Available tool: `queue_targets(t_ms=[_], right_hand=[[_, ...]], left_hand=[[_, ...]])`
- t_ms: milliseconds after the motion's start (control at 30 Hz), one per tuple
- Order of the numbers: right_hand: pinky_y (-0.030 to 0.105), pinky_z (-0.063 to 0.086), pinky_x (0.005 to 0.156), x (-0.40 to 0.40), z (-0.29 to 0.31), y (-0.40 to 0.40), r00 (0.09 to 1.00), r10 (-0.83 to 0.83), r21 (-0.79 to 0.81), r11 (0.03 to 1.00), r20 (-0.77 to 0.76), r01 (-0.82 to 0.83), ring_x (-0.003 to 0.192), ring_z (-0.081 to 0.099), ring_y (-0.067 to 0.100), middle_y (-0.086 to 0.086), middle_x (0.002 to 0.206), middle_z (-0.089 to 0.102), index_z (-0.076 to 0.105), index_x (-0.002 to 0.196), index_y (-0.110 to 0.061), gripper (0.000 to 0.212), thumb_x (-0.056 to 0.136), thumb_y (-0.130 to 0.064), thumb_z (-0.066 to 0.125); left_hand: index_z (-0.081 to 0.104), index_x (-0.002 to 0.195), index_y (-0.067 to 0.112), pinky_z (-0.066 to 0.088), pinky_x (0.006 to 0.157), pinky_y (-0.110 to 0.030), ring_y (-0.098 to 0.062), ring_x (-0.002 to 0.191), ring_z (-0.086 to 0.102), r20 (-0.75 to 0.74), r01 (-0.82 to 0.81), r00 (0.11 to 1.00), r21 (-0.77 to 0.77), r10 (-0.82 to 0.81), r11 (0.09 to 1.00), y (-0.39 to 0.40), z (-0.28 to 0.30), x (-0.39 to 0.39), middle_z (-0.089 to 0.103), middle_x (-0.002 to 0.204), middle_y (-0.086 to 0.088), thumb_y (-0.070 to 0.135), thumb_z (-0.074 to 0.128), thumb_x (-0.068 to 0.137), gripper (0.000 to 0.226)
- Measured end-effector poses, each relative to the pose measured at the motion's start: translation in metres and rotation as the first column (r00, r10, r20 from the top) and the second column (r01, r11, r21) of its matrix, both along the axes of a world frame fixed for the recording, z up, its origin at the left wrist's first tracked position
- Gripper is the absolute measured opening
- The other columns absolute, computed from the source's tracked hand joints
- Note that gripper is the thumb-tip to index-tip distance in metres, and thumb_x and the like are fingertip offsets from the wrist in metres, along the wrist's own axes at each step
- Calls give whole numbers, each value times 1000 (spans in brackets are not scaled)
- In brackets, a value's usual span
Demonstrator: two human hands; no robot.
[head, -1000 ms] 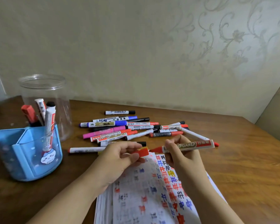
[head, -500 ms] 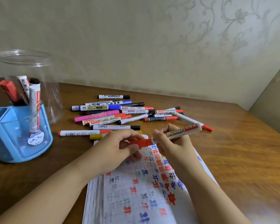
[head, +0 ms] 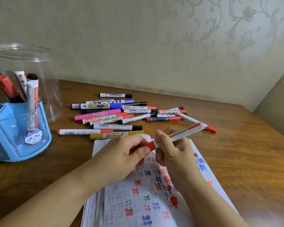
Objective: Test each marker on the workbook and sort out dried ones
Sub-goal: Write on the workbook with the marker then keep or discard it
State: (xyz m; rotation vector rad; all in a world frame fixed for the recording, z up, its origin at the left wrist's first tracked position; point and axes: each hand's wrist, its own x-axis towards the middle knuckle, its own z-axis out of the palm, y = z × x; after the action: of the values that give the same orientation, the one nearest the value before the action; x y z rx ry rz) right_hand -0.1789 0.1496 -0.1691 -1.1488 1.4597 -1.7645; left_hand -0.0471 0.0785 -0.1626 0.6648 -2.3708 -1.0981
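Note:
Both hands hold one red whiteboard marker (head: 182,134) above the open workbook (head: 144,199). My right hand (head: 172,149) grips its white barrel. My left hand (head: 128,154) pinches the red cap (head: 148,146), which sits against the barrel's end. The workbook page is covered with red, blue and black test marks. A pile of several loose markers (head: 121,113) in red, blue, black, pink and gold lies on the table just beyond the workbook.
A blue pen holder (head: 16,133) with a cat picture stands at the left and holds several markers. Behind it is a clear plastic jar (head: 31,66). The wooden table (head: 246,158) meets a papered wall at the back.
The cap in my left hand and the marker in my right hand came together; one second ago they were apart. The view has shifted.

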Motion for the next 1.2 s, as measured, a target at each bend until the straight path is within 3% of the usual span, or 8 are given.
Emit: queue_targets(t_ms=[367,500,600,700,833,967,1067,1200], right_hand=[[20,37,47,1,1,-2,994,-19,123,992,-109,32,45,44,7,-7,49,50,55,76,-14,39,70,-53,58],[16,31,46,-10,9,2,989,-142,58,989,45,139,47,35,8,-7,50,43,57,76,-13,30,82,-42,55],[23,33,53,-11,13,4,992,-123,153,981,2,122,53,39,12,-3,53,47,56,71,-10,32,82,-40,58],[24,43,65,-2,23,-1,993,-74,212,973,-90,92,62,56,12,-3,67,62,62,97,-13,32,77,-37,68],[7,38,68,21,37,-5,695,-232,1,948,-680,318,78,47,7,-9,95,48,46,124,-41,54,80,-25,72],[7,37,71,78,48,-19,290,131,145,989,-948,26,88,48,3,-13,106,49,57,125,-38,39,87,-36,64],[17,41,70,120,46,-35,267,196,173,979,-944,-107,85,54,8,-9,101,58,62,113,-29,23,92,-37,55],[16,39,54,144,58,-48,468,96,39,991,-878,-130,54,49,5,-12,59,53,59,80,-22,12,87,-31,61]], left_hand=[[55,91,35,39,54,-7,9,66,56,19,-93,995,18,93,995,-3,-2,-5,61,73,14,37,46,94,10],[52,101,35,40,51,-8,4,74,57,106,-127,986,-29,129,991,-14,2,3,58,89,18,35,48,95,7],[55,109,35,49,73,-20,0,90,54,172,-127,974,-122,147,984,-18,7,10,60,106,13,33,52,94,16],[57,112,31,43,73,-18,0,90,52,142,-171,969,-203,201,964,-18,18,28,59,105,13,35,50,94,20],[58,108,32,39,66,-13,2,84,52,83,-288,944,-260,319,922,-16,28,72,56,95,18,41,49,93,20],[56,91,31,42,60,-10,1,75,54,70,-383,909,-256,412,888,-9,36,111,53,79,16,40,52,91,10],[55,89,31,40,58,-6,3,77,53,6,-463,877,-263,481,846,-4,41,141,54,80,17,42,55,88,11],[57,84,27,41,61,-7,5,76,54,-128,-566,823,-256,553,783,-4,45,188,58,79,17,44,56,86,17]])
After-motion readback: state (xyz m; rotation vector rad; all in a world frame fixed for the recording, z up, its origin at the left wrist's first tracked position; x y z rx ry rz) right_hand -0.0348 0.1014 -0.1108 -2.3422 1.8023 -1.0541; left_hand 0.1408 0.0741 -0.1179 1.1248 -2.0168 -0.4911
